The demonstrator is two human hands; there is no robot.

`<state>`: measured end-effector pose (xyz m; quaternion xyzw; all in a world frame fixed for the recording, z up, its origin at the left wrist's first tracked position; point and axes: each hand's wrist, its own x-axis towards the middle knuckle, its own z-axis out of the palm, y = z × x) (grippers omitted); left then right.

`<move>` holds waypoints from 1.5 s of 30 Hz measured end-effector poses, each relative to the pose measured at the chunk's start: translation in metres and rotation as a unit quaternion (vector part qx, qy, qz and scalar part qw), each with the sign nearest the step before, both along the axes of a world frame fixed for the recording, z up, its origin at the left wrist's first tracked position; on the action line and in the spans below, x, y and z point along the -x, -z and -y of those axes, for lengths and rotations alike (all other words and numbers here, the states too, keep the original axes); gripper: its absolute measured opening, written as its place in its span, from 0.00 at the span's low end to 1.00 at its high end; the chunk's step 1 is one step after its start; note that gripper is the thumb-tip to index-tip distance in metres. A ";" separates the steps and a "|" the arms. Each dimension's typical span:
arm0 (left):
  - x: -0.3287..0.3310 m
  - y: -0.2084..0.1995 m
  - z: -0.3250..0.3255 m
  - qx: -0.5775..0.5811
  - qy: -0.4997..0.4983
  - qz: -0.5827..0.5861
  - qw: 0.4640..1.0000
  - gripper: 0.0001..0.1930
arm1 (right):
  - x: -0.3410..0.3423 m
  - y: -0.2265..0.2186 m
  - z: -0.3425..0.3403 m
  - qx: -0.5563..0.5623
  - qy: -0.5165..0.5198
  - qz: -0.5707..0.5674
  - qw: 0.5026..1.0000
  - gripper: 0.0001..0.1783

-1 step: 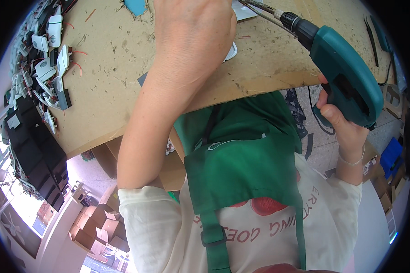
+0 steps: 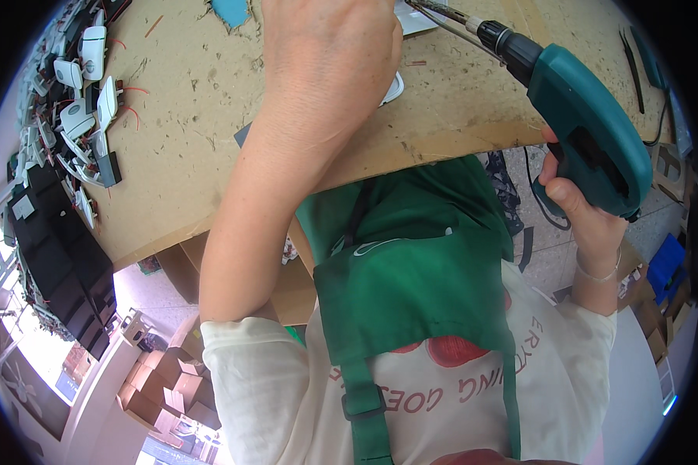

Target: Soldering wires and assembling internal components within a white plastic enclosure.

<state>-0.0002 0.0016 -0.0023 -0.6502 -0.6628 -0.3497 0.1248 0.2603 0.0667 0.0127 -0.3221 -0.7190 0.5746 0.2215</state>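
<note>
Well, the right hand (image 2: 584,211) is wrapped round the green driver (image 2: 589,116), upper right — the lining-up step, I'd judge. The left hand (image 2: 329,58), top centre, partly covers a white piece (image 2: 395,89) — grip hidden, can't tell. Next calls for steady aim.

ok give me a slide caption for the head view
Right hand gripping a teal power driver, left hand beside a white part on a worn tabletop.
</note>
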 end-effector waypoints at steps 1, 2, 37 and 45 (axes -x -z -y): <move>0.000 -0.001 0.000 0.000 0.000 0.000 1.000 0.02 | 0.000 0.000 0.000 0.000 0.000 0.000 1.000 0.21; 0.000 -0.001 0.000 0.002 0.006 0.005 1.000 0.02 | 0.000 0.001 0.001 -0.001 0.004 0.001 1.000 0.21; 0.001 -0.002 0.003 0.001 0.011 0.002 1.000 0.03 | -0.006 0.001 0.006 0.030 0.030 0.019 0.999 0.22; 0.001 0.001 0.002 -0.016 0.011 -0.004 1.000 0.03 | -0.001 -0.001 0.007 0.016 0.024 0.028 0.999 0.20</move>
